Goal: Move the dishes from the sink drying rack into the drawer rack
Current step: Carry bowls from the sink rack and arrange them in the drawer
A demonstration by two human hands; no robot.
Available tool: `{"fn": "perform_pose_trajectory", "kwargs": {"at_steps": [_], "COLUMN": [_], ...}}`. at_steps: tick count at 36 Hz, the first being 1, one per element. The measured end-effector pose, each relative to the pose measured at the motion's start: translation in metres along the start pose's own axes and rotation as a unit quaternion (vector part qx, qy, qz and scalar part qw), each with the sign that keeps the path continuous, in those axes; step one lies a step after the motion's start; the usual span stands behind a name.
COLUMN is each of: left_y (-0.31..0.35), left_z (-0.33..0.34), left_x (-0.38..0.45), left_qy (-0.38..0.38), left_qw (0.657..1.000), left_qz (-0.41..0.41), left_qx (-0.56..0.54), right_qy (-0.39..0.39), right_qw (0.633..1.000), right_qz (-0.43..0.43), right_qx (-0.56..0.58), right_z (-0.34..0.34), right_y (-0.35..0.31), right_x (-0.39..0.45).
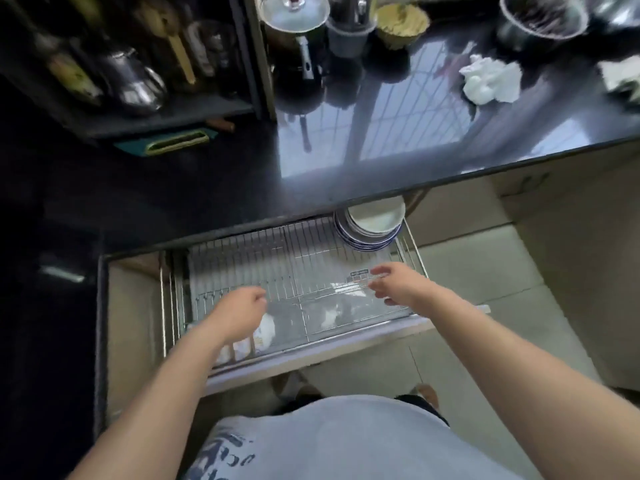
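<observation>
Drawer rack [277, 271] pulled out under counter edge; 1 stack of plates [370, 233] in its back right corner. Your 2 hands, left hand [239, 311] & right hand [394, 284], hover over rack, fingers loosely curled, holding nothing.

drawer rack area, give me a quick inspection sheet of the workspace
surface: dark glossy counter above the pulled-out drawer rack
job's things: stacked plates at the rack's far right corner, partly under the counter
clutter: crumpled white tissue, lidded pot, yellow bowl, steel pot on the counter
grippers: left hand and right hand over the rack, empty, fingers loosely curled
cables: nothing seen
surroundings: shelf with utensils at left, tiled floor
</observation>
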State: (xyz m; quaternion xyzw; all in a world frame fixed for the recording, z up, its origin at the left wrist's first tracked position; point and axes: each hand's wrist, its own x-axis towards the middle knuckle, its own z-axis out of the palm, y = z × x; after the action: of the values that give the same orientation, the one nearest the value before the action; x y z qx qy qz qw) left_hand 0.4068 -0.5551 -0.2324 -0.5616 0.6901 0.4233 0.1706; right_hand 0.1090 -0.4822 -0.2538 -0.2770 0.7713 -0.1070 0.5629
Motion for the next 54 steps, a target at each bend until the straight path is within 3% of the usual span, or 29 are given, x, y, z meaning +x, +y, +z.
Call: {"fn": "perform_pose_trajectory", "kwargs": {"at_steps": [8, 16, 22, 27, 31, 39, 47, 50, 54], "left_y": [0.218, 0.509, 0.675, 0.761, 0.803, 0.915, 1.061, 1.099, 1.127], "left_z": [-0.018, 0.074, 0.175, 0.246, 0.296, 0.357, 0.428, 0.471, 0.52], "left_x": [-0.011, -0.078, -0.156, -0.174, -0.162, -0.097, -0.072, -0.08, -0.082], "left_qy": [0.053, 0.09, 0.075, 0.038, -0.011, -0.083, -0.103, -0.108, -0.14], "left_qw": [0.969, 0.897, 0.809, 0.766, 0.755, 0.73, 0.719, 0.706, 0.681], "left_qz": [0.166, 0.384, 0.513, 0.549, 0.555, 0.529, 0.569, 0.591, 0.597], "left_qx": [0.175, 0.2, 0.276, 0.333, 0.35, 0.426, 0.386, 0.376, 0.401], "right_qy": [0.116, 0.304, 0.401, 0.447, 0.454, 0.489, 0.543, 0.553, 0.529], "right_qw": [0.99, 0.94, 0.913, 0.892, 0.882, 0.859, 0.808, 0.782, 0.776], "right_qz": [-0.079, -0.118, -0.065, -0.036, 0.0, 0.069, 0.109, 0.13, 0.171], "right_qx": [-0.006, -0.101, -0.039, 0.056, 0.122, 0.138, 0.201, 0.256, 0.298], "right_z": [-0.149, -0.344, -0.447, -0.492, -0.509, -0.6, -0.706, -0.718, -0.725], "right_y": [0.04, 0.141, 0.261, 0.351, 0.414, 0.502, 0.585, 0.63, 0.692], "right_x": [-0.093, -0.246, -0.343, -0.378, -0.384, -0.374, -0.373, -0.374, -0.364]}}
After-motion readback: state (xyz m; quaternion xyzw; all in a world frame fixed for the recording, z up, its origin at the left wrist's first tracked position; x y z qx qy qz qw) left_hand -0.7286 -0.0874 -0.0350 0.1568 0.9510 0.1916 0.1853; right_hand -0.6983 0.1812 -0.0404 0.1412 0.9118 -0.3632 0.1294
